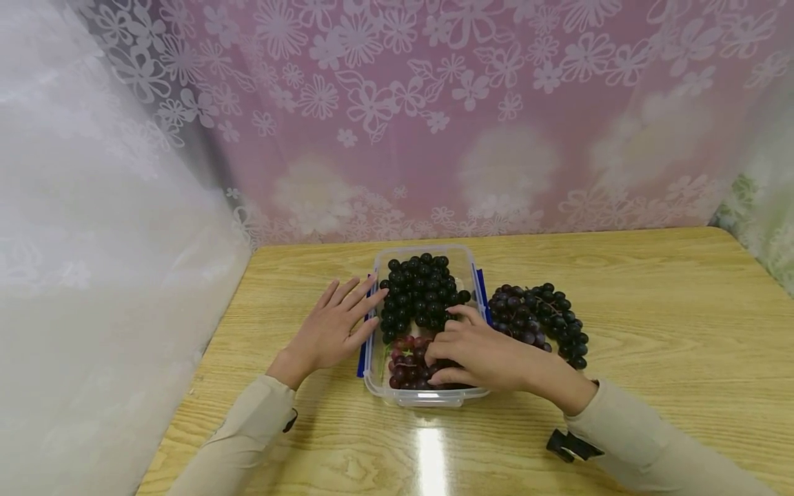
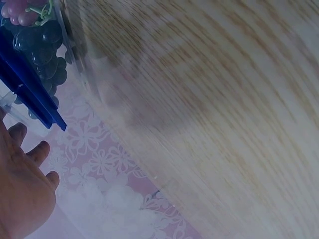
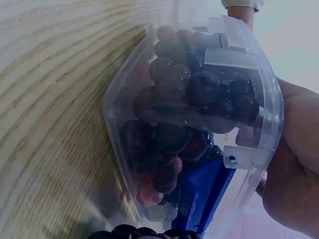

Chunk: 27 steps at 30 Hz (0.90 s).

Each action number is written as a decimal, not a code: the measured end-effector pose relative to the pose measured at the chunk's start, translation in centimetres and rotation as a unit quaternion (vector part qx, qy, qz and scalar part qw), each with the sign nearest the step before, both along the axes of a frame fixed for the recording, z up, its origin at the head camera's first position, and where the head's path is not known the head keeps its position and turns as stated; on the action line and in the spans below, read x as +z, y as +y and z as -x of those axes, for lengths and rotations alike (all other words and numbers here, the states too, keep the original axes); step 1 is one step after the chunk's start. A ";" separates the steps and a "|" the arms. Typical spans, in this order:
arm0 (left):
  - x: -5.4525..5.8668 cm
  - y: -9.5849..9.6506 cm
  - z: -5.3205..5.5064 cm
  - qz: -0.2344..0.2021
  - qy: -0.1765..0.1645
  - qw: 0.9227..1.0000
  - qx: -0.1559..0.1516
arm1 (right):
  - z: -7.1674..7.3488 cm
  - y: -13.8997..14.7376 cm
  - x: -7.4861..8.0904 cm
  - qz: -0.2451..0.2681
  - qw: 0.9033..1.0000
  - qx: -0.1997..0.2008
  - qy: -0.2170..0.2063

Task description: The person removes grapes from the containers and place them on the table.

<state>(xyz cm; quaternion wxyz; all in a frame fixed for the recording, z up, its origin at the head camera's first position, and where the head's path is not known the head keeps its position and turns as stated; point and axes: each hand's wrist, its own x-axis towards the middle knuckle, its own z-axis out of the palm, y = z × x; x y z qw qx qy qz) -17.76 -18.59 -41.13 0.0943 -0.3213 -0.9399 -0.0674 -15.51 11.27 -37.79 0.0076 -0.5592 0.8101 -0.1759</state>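
Observation:
A clear plastic box (image 1: 375, 383) with blue side clips holds a bunch of black grapes (image 1: 418, 289) at its far end and a bunch of dark red grapes (image 1: 406, 372) at its near end. My left hand (image 1: 331, 331) lies at the left rim, its fingers spread and fairly straight, fingertips over the box's edge. From the right side, my right hand (image 1: 480, 351) reaches inside, bent fingers and thumb around part of the red bunch. In the right wrist view, red grapes (image 3: 172, 134) show through the wall; the hand (image 3: 299, 164) partly hides behind the rim.
Right of the box, another dark purple bunch of grapes (image 1: 515, 310) and a black bunch (image 1: 561, 324) lie on the wooden table (image 1: 670, 331). A blue clip (image 1: 484, 296) hangs out on the box's right side. Behind the table stands a pink flowered curtain (image 1: 397, 151).

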 end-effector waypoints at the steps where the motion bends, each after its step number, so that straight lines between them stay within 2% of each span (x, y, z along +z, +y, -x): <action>1: 0.0 0.0 0.0 -0.001 0.000 1.000 -0.001 | 0.0 0.0 0.0 0.002 1.000 0.000 0.003; 9: 0.0 0.0 -0.1 -0.005 -0.001 1.000 0.002 | 0.1 0.1 -0.1 0.016 0.999 -0.013 0.027; 27: 0.0 0.1 -0.1 0.001 -0.004 1.000 0.004 | -0.1 0.2 0.5 0.043 0.997 -0.048 0.045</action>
